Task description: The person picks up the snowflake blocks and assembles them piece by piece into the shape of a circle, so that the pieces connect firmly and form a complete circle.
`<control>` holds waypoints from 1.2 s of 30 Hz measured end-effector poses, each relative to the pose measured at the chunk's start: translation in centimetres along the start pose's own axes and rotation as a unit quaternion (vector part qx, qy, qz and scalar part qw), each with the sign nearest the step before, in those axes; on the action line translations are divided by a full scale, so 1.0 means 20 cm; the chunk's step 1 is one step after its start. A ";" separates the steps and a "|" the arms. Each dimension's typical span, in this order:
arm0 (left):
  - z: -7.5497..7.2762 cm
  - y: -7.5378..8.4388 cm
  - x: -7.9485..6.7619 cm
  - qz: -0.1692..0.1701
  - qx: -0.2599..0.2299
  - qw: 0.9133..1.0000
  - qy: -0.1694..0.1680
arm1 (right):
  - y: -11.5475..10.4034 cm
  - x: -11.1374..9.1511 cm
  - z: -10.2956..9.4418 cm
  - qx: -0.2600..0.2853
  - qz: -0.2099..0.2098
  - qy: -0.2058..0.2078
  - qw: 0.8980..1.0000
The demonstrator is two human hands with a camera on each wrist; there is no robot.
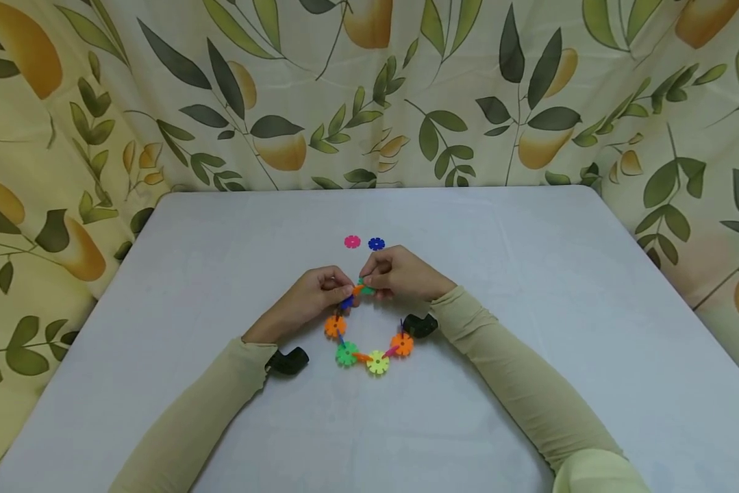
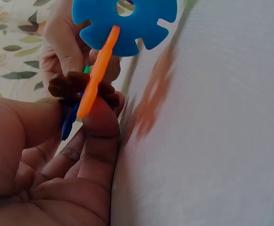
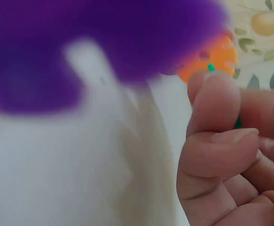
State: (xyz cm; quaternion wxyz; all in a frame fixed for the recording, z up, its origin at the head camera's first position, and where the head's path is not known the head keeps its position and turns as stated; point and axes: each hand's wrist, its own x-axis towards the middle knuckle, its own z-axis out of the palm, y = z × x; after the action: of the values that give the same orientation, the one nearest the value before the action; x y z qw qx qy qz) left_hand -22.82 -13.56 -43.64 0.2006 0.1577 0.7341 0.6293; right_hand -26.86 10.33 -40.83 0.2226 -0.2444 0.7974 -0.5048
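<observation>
A curved chain of slotted plastic flower discs lies on the table, with an orange disc [image 1: 335, 326], a green disc [image 1: 346, 354], a yellow disc [image 1: 378, 363] and another orange disc [image 1: 402, 344] among its links. At its far left end my left hand [image 1: 310, 296] pinches a dark blue disc [image 1: 347, 302] between thumb and finger; a brown disc [image 2: 61, 86] shows beside it in the left wrist view. My right hand [image 1: 406, 274] pinches a green disc [image 1: 366, 289], mostly covered by its fingers. That disc meets an orange disc [image 3: 224, 52] between the hands. A blurred purple disc [image 3: 141, 42] fills the right wrist view's upper left.
Beyond the hands, a loose pink disc [image 1: 353, 242] and a loose blue disc [image 1: 377, 244] lie side by side on the white table [image 1: 221, 233]. Black wrist cameras [image 1: 289, 361] stick out under both sleeves. A leaf-patterned curtain [image 1: 369, 103] hangs behind the far edge.
</observation>
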 end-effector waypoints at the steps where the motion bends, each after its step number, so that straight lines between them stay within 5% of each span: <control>1: -0.01 0.00 0.00 -0.005 -0.002 1.000 -0.002 | 0.00 0.00 -0.01 -0.005 -0.005 0.002 1.000; 17: -0.02 0.00 -0.01 -0.013 -0.030 0.999 -0.012 | -0.04 0.10 -0.15 -0.056 -0.002 0.148 0.987; 30: 0.00 -0.03 0.01 -0.012 -0.032 0.999 -0.012 | 0.09 0.21 -0.15 -0.233 0.038 0.107 0.966; 36: -0.01 -0.02 0.01 -0.009 -0.028 0.999 -0.014 | 0.08 0.22 -0.15 -0.251 0.026 0.122 0.960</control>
State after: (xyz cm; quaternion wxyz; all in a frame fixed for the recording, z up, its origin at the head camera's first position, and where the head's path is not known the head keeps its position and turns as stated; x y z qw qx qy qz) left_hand -23.07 -13.78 -44.02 0.2208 0.1546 0.7147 0.6454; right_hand -32.29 10.32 -41.58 0.0677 -0.2082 0.9258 -0.3083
